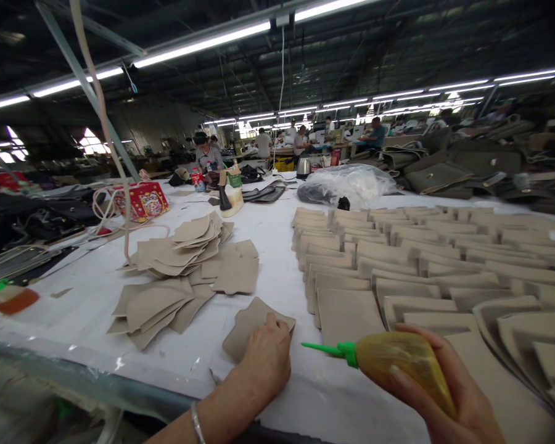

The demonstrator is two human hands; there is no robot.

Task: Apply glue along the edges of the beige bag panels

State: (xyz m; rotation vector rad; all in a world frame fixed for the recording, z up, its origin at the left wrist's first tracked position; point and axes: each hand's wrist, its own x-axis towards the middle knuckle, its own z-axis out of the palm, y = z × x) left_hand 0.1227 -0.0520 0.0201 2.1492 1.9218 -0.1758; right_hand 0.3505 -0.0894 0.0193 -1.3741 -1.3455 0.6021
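Observation:
My left hand (pixel 269 357), a silver bangle on its wrist, is closed on the right edge of a beige leather-like panel (pixel 243 327) that lies on the white-covered table (pixel 277 246). In my right hand (pixel 457 388) is a yellowish squeeze glue bottle (pixel 402 364), tilted so its green nozzle (pixel 326 349) points left toward the panel, apart from it. Beyond my left hand lie loose piles of similar panels (pixel 160 302). Rows of folded beige pieces (pixel 346 308) stand overlapping on the right, close behind the bottle.
A second green-tipped bottle (pixel 16 299) lies at the left edge. A hose (pixel 104 117) hangs down near the piles. Farther back are a red box (pixel 143 200), a cream-coloured container (pixel 231 200), a kettle (pixel 304 165) and clear plastic wrap (pixel 351 182). People work in the background.

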